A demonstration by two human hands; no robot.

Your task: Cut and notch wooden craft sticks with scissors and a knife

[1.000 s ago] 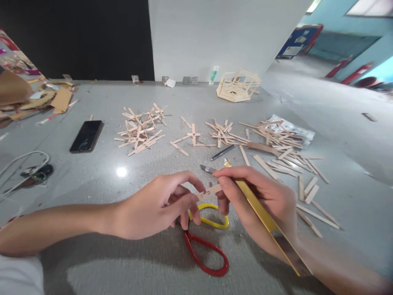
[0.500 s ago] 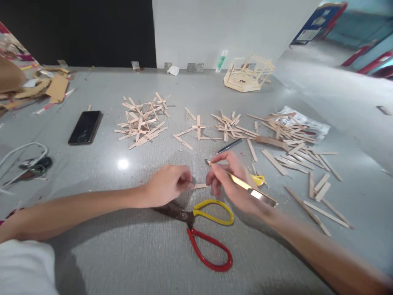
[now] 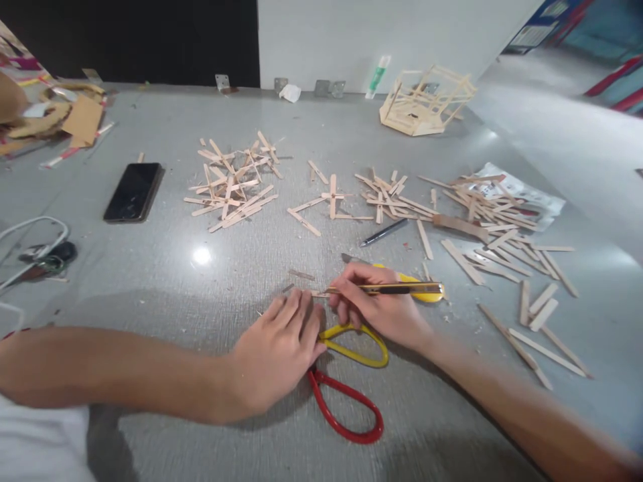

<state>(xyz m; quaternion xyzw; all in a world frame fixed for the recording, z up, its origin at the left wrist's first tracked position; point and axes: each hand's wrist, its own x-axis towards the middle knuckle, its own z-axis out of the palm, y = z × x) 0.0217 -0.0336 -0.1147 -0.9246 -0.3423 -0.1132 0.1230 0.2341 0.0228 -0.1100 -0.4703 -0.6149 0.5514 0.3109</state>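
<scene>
A grey tabletop (image 3: 191, 442) runs back to an upright panel, black on the left (image 3: 130, 40) and white on the right (image 3: 321, 40), with a pale floor beyond at the right. Near the middle of the table, a short wooden craft stick (image 3: 318, 293) shows between the two hands. The left hand (image 3: 284, 345) lies palm down at the stick's left end, fingers bunched together; the fingertips are hidden, so whether they pinch the stick or only press it cannot be told. The right hand (image 3: 372, 304) is closed around a slim gold craft knife (image 3: 399, 288), held like a pen, its tip at the stick. Scissors lie just below the hands, with one yellow handle (image 3: 380, 361) and one red handle (image 3: 364, 438), their blades covered by the left hand. A yellow cutter (image 3: 428, 296) lies partly behind the right hand. Farther out are a dark pen (image 3: 384, 233), a cross of joined sticks (image 3: 332, 196), a heap of joined sticks (image 3: 231, 184) and, to the right, loose sticks spread over a plastic packet (image 3: 545, 201). A smartphone (image 3: 133, 193) lies at the left, and an openwork wooden frame (image 3: 416, 124) stands near the panel.
</scene>
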